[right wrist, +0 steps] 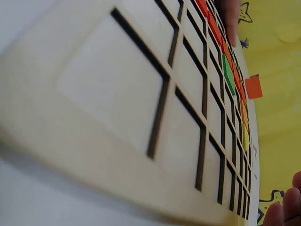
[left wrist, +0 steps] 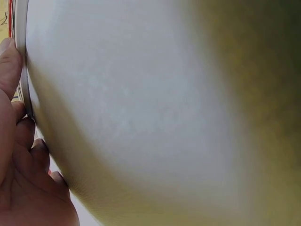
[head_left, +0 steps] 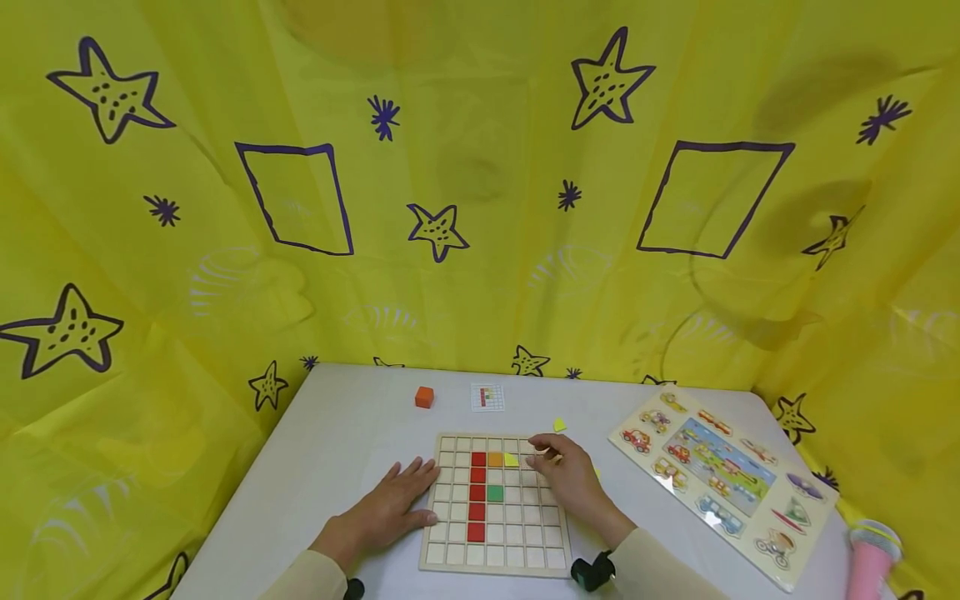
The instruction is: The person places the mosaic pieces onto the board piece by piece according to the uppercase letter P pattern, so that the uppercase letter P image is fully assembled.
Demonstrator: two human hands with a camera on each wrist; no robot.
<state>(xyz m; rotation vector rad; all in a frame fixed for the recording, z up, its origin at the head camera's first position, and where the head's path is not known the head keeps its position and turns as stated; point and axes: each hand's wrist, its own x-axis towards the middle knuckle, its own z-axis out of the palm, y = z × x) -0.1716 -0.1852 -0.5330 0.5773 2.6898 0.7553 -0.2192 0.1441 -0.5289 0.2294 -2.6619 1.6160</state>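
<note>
A wooden grid board (head_left: 528, 558) lies on the table. Several red tiles (head_left: 477, 492) form a column on it, with an orange tile (head_left: 495, 459) and a yellow tile (head_left: 512, 460) continuing from the top one. A green tile (head_left: 495, 493) sits lower, beside the column. My left hand (head_left: 390, 504) lies flat with fingers spread, touching the board's left edge. Over the board's upper right corner is my right hand (head_left: 572, 475), fingers loosely bent and thumb apart from the index finger; nothing shows between them. In the right wrist view only its fingertips (right wrist: 287, 207) appear.
Behind the board are an orange cube (head_left: 424, 397) and a small pattern card (head_left: 487, 397). A yellow piece (head_left: 559, 425) lies beyond my right hand. At right are a vehicle puzzle board (head_left: 720, 475) and a pink microphone (head_left: 872, 562). A yellow curtain (head_left: 480, 308) surrounds the table.
</note>
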